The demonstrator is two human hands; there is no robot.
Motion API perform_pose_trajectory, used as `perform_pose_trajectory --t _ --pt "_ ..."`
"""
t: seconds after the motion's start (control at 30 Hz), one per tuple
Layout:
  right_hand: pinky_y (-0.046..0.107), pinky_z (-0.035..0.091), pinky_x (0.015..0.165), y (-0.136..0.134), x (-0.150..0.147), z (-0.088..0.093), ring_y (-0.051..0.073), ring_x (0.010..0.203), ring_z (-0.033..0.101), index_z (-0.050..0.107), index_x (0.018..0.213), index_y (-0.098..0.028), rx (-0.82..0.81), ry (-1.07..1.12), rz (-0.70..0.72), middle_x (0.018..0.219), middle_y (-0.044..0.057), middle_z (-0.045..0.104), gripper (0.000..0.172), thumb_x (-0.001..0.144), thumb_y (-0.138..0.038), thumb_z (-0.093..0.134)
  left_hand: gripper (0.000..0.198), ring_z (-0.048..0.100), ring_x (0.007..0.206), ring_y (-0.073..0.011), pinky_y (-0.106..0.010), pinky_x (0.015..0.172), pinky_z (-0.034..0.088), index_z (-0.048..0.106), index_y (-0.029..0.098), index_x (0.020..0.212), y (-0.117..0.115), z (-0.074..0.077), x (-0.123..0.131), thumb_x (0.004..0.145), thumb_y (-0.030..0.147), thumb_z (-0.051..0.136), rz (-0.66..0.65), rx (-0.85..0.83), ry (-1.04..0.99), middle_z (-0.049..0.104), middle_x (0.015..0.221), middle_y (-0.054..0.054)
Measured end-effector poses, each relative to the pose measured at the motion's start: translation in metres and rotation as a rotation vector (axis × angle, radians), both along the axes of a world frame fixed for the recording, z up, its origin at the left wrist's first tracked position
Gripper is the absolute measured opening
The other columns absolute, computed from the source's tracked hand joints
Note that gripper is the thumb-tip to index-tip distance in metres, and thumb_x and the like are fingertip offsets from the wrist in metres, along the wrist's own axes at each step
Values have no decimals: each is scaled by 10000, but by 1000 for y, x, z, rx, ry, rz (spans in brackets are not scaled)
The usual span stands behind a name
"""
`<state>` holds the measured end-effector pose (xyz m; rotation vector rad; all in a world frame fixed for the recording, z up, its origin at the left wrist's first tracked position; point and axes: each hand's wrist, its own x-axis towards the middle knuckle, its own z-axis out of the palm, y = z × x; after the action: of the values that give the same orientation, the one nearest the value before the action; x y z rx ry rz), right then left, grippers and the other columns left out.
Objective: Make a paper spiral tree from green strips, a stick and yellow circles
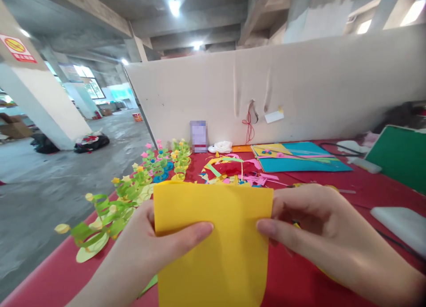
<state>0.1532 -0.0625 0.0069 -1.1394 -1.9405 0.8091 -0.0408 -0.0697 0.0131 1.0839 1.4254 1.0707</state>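
A sheet of yellow paper (216, 267) is held up in front of me over the red table, its top edge nearly level. My left hand (166, 240) grips its left side, thumb flat on the near face and the fingers hidden behind. On the right edge, my right hand (309, 227) pinches the sheet between thumb and fingers. The lower part of the paper hangs down past the bottom of the view.
Paper flowers with green curled stems (123, 200) line the table's left edge. Colourful paper scraps (233, 169) lie heaped behind the sheet. Blue sheets (309, 158) and a green board (396, 160) lie at right. A white partition (199, 94) stands behind the red table (362, 200).
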Motion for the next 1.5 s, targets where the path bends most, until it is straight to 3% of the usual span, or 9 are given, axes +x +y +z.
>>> perform_pose_trajectory --t 0.2,0.73,0.97,1.07,1.23,1.3,1.37,1.43,1.5 --pt "144 370 475 -6 -1 -1 47 503 473 540 559 -193 78 -46 -44 516 -54 546 258 764 -348 555 290 640 522 -172 -203 471 516 597 166 677 -2 3 3 430 224 739 68 -3 62 681 558 37" --pt "151 377 469 -3 0 -3 57 516 479 550 578 -199 77 -58 -49 533 -49 548 238 763 -348 558 324 654 564 -180 -206 485 525 614 167 728 0 -1 1 453 261 756 28 -22 16 693 601 36" --pt "173 375 439 7 12 -4 84 523 499 568 588 -192 -105 42 -69 560 -27 552 188 698 -331 630 125 655 568 -158 -174 492 514 685 171 660 7 -6 -7 565 236 734 -201 42 -93 695 609 20" --pt "182 373 442 20 18 -2 78 486 497 571 614 -177 -296 114 44 554 -23 545 180 711 -320 621 12 659 595 -147 -164 531 515 694 171 609 11 -4 -9 600 167 700 -312 27 -190 685 583 22" --pt "161 338 424 39 22 -9 41 436 455 564 603 -165 -460 232 196 520 -45 518 157 723 -254 613 89 648 613 -155 -204 543 505 703 177 691 21 -12 -14 611 213 691 -432 7 -152 698 688 -19" --pt "165 344 428 44 24 -10 40 441 456 566 607 -165 -493 272 195 525 -46 522 149 723 -243 615 126 579 488 -109 -191 486 458 649 165 536 27 -19 -20 635 236 678 -483 37 -85 636 542 -5" --pt "170 351 444 49 28 -9 37 449 461 569 610 -167 -504 338 133 522 -47 524 148 732 -241 608 387 432 359 -55 -176 415 361 464 152 355 33 -25 -27 689 245 637 -542 118 -68 453 363 33" --pt "174 334 446 55 33 -5 26 454 465 581 607 -159 -493 425 14 518 -41 532 164 747 -243 590 528 310 317 -31 -181 388 267 279 144 327 38 -30 -34 742 255 586 -543 259 -136 271 320 60" --pt "184 303 435 61 39 -1 15 452 465 596 593 -142 -471 484 -105 517 -27 546 198 756 -251 576 546 302 338 -32 -186 398 243 233 138 365 44 -34 -39 782 298 546 -493 377 -229 236 353 59"
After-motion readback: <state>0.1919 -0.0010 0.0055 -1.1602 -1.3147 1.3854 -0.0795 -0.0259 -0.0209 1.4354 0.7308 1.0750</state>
